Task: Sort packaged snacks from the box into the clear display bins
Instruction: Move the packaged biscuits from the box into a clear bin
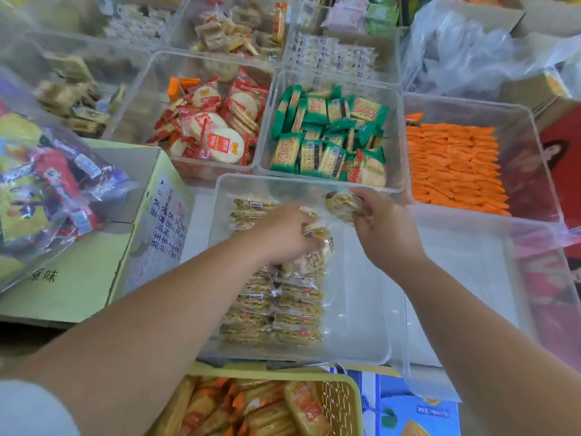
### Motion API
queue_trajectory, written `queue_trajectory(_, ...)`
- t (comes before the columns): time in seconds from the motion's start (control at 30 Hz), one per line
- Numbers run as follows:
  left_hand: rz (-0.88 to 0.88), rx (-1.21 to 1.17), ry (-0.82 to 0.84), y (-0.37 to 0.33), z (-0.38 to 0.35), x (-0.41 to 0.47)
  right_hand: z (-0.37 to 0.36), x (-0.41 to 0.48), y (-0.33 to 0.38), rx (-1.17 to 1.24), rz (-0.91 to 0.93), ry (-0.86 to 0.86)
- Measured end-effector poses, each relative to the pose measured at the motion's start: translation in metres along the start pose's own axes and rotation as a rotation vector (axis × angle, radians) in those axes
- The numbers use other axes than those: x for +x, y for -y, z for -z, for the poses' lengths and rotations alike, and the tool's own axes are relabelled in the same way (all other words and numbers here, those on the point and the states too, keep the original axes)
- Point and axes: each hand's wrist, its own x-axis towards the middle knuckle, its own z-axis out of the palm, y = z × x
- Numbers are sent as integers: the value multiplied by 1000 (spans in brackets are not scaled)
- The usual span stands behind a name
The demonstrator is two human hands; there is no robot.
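A clear display bin (pixel 361 309) in front of me holds rows of clear-wrapped tan biscuit packs (pixel 276 313) along its left side. My left hand (pixel 283 237) reaches over those rows and grips a few biscuit packs (pixel 319 234). My right hand (pixel 382 225) hovers over the bin's far edge and pinches another biscuit pack (pixel 342 204). An open pale green cardboard box (pixel 157 221) stands to the left of the bin.
Behind are bins of red-wrapped round rice crackers (pixel 217 127), green cracker packs (pixel 333 136) and orange sticks (pixel 456 165). A bag of mixed snacks (pixel 47 190) lies on the box. A yellow basket (pixel 339 404) of orange packs sits near me. Another clear bin (pixel 471 278) stands at right.
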Motion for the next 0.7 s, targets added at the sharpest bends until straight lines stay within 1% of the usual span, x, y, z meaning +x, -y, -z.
queue_trajectory(0.03,10,27,28,-2,-1,10,-1,5,0,-22,28,1)
queue_trajectory(0.1,75,6,69,-2,-1,26,-2,12,1,-56,95,7)
queue_trajectory(0.17,130,-80,80,-2,-1,34,-4,19,4,-82,172,28)
queue_trajectory(0.27,146,-182,77,2,-2,34,-10,31,8,-113,229,56)
queue_trajectory(0.43,137,-89,173,17,-3,27,-35,49,17,-199,319,125)
queue_trajectory(0.53,91,-27,211,22,-2,22,-54,53,17,-256,361,214)
queue_trajectory(0.6,63,37,237,22,0,19,-66,55,15,-312,351,283)
queue_trajectory(0.7,9,104,242,20,4,8,-79,60,13,-335,281,339)
